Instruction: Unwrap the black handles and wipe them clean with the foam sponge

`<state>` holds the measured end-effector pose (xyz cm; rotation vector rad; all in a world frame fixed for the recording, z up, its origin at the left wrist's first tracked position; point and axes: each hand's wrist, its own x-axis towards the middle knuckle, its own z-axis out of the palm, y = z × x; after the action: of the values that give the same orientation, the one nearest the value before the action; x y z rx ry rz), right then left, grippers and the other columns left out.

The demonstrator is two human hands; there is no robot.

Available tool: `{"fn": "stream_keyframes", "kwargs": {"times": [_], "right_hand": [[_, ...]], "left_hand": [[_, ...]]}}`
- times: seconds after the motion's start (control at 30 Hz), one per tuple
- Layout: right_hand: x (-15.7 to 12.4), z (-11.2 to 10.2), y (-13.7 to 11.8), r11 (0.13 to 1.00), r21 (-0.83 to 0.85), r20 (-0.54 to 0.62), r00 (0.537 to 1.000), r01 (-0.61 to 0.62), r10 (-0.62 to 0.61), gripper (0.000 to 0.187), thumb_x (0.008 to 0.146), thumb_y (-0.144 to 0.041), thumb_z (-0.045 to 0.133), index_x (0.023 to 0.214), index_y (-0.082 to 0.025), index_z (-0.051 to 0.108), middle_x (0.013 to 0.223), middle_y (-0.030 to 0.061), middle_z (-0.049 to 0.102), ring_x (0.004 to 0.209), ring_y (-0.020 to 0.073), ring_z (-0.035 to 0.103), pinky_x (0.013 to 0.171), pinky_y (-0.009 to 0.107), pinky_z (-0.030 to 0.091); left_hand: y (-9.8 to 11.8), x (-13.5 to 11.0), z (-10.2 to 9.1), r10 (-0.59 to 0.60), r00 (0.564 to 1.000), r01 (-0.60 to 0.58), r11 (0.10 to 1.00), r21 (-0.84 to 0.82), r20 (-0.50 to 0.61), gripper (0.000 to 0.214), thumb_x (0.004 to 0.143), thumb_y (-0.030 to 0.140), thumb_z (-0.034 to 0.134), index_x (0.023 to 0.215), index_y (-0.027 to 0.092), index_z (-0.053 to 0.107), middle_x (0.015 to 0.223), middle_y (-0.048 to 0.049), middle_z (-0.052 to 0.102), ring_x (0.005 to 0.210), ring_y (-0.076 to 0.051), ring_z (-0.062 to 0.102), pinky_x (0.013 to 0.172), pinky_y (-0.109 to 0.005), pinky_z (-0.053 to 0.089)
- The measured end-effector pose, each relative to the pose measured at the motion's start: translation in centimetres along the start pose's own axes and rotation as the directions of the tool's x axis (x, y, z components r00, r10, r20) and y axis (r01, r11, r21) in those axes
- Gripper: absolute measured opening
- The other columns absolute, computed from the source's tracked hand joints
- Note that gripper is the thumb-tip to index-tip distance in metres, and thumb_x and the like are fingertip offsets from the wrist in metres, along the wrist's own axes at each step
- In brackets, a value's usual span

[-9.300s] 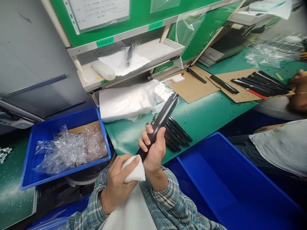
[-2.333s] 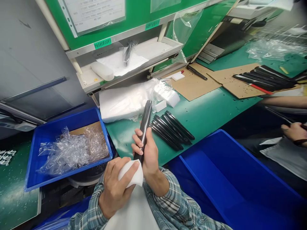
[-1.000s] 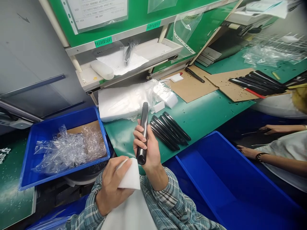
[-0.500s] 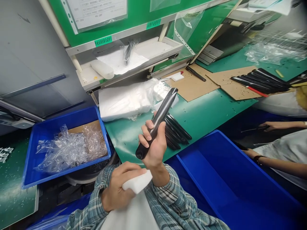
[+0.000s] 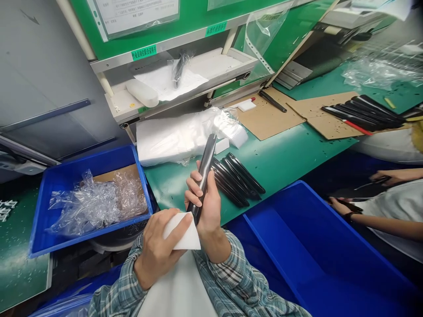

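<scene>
My right hand (image 5: 204,203) is wrapped round the lower half of a long glossy black handle piece (image 5: 205,163), which points up and away over the green bench. My left hand (image 5: 157,251) pinches a white sponge block (image 5: 182,231) and presses it against the lower end of that piece. Just right of the held piece, several more black pieces (image 5: 236,178) lie side by side on the green mat (image 5: 284,158).
A blue bin (image 5: 59,176) with crumpled clear plastic sits at left; a large blue bin (image 5: 317,246) stands at lower right. White foam sheets in plastic (image 5: 178,136) lie behind. A co-worker's hands (image 5: 343,205) work at right, near cardboard (image 5: 317,114) with more black pieces.
The black piece swung back from tilted right to nearly upright. My left hand brought the sponge up from below and against the piece's lower end.
</scene>
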<state>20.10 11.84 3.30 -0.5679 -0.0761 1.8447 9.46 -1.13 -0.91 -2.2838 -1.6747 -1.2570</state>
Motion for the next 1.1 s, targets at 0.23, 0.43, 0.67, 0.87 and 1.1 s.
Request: {"fn": "stream_keyframes", "kwargs": {"times": [0.23, 0.43, 0.67, 0.87, 1.1], "right_hand": [[-0.3, -0.5, 0.5, 0.944, -0.250, 0.007, 0.976, 0.213, -0.219, 0.054, 0.089, -0.066, 0.088, 0.083, -0.023, 0.055, 0.079, -0.0061, 0.042, 0.051, 0.0049, 0.024, 0.035, 0.007, 0.032], [0.5, -0.8, 0.5, 0.952, -0.170, 0.035, 0.967, 0.253, -0.251, 0.050, 0.087, -0.057, 0.093, 0.085, -0.022, 0.058, 0.083, -0.0064, 0.045, 0.052, 0.0031, 0.031, 0.034, 0.006, 0.034], [0.9, -1.0, -0.4, 0.991, 0.112, -0.037, 0.996, -0.071, 0.075, 0.023, 0.121, -0.034, 0.043, 0.108, -0.023, 0.060, 0.080, -0.0064, 0.046, 0.048, 0.0043, 0.037, 0.032, 0.007, 0.034], [0.6, -1.5, 0.0, 0.995, 0.068, -0.008, 0.997, -0.078, 0.079, 0.014, 0.116, -0.036, 0.060, 0.108, -0.024, 0.059, 0.082, -0.0069, 0.046, 0.049, 0.0037, 0.037, 0.033, 0.007, 0.036], [0.5, -1.0, 0.9, 0.979, -0.101, -0.004, 0.983, 0.180, -0.181, 0.034, 0.106, -0.047, 0.075, 0.091, -0.024, 0.054, 0.085, -0.0058, 0.045, 0.051, 0.0039, 0.033, 0.033, 0.006, 0.036]], "left_hand": [[0.0, -0.8, 1.8, -0.054, 0.999, 0.054, 0.996, -0.075, 0.003, 0.055, 0.114, 0.023, 0.054, 0.170, 0.025, 0.049, 0.125, -0.0141, 0.072, 0.110, -0.025, 0.068, 0.092, -0.037, 0.057], [0.4, -1.7, 2.2, -0.098, 0.994, 0.108, 0.899, -0.424, 0.045, 0.045, 0.118, 0.032, 0.049, 0.161, 0.029, 0.060, 0.118, -0.0116, 0.073, 0.102, -0.022, 0.070, 0.084, -0.034, 0.059], [-0.4, -2.1, 0.6, -0.128, 0.990, 0.094, 0.903, -0.420, -0.054, 0.059, 0.110, 0.012, 0.063, 0.166, 0.028, 0.055, 0.133, -0.0122, 0.067, 0.118, -0.021, 0.070, 0.097, -0.031, 0.061], [-0.3, -0.8, 0.7, -0.024, 0.999, 0.019, 0.989, -0.149, -0.031, 0.063, 0.109, 0.021, 0.068, 0.169, 0.026, 0.051, 0.135, -0.0162, 0.066, 0.122, -0.027, 0.067, 0.100, -0.039, 0.058], [-0.3, -1.2, 1.8, -0.087, 0.995, 0.100, 0.940, -0.327, 0.052, 0.051, 0.113, 0.021, 0.059, 0.163, 0.031, 0.058, 0.122, -0.0110, 0.072, 0.104, -0.022, 0.071, 0.086, -0.032, 0.061]]}}
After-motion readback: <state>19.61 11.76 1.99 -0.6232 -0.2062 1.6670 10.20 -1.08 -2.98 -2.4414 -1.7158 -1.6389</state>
